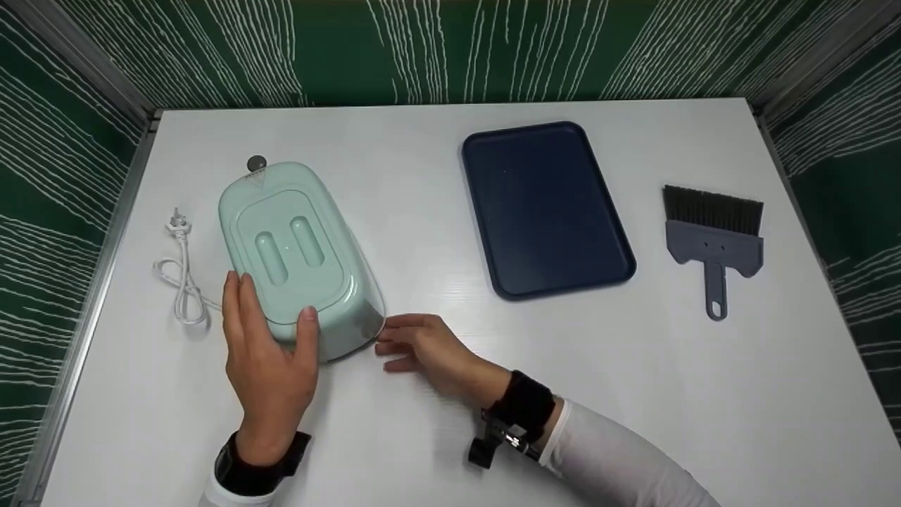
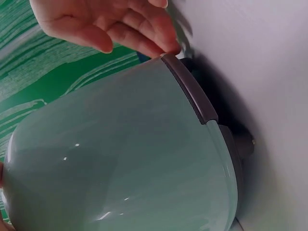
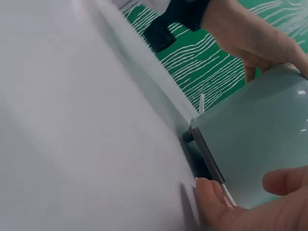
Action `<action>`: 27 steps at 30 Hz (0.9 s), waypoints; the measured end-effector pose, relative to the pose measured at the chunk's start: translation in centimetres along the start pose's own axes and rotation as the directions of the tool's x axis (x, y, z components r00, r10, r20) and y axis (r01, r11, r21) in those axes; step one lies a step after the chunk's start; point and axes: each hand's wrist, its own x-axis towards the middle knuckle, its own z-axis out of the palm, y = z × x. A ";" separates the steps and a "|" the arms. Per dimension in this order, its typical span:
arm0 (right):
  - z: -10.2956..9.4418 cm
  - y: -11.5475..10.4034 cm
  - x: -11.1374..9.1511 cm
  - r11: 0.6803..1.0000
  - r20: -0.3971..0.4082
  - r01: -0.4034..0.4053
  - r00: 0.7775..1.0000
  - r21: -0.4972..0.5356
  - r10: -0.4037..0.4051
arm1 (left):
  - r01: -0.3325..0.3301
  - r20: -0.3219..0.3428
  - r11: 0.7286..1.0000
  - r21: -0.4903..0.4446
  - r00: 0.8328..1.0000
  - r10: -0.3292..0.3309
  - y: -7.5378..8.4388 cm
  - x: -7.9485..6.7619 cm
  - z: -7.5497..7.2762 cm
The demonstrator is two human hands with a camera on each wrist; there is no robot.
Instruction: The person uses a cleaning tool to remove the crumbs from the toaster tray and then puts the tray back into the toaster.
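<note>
A mint-green, rounded appliance [image 1: 292,211] with two oblong recesses on top lies on the left of the table; its exact kind I cannot tell. My left hand [image 1: 271,373] rests on its near left end, fingers straight along the side and thumb on the top edge. At the near right corner, my right hand [image 1: 429,348] has its fingertips at the low edge, beside a dark trim strip [image 2: 190,89]. The right thumb [image 3: 284,180] stands apart from the fingers. A thin white cord-like line [image 3: 228,195] runs past those fingertips.
A white cord with a plug [image 1: 179,225] lies coiled left of the appliance. A grey knob [image 1: 256,163] sticks out at its far end. Right of it lie a dark blue tray [image 1: 549,211] and a grey brush [image 1: 714,243] with black bristles. Green patterned walls surround the white table [image 1: 422,451].
</note>
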 end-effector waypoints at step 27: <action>2.3 2.2 0.7 0.907 0.127 -0.166 0.984 0.388 0.126 | -0.004 -0.046 1.000 0.014 0.999 0.005 0.0 0.0 0.3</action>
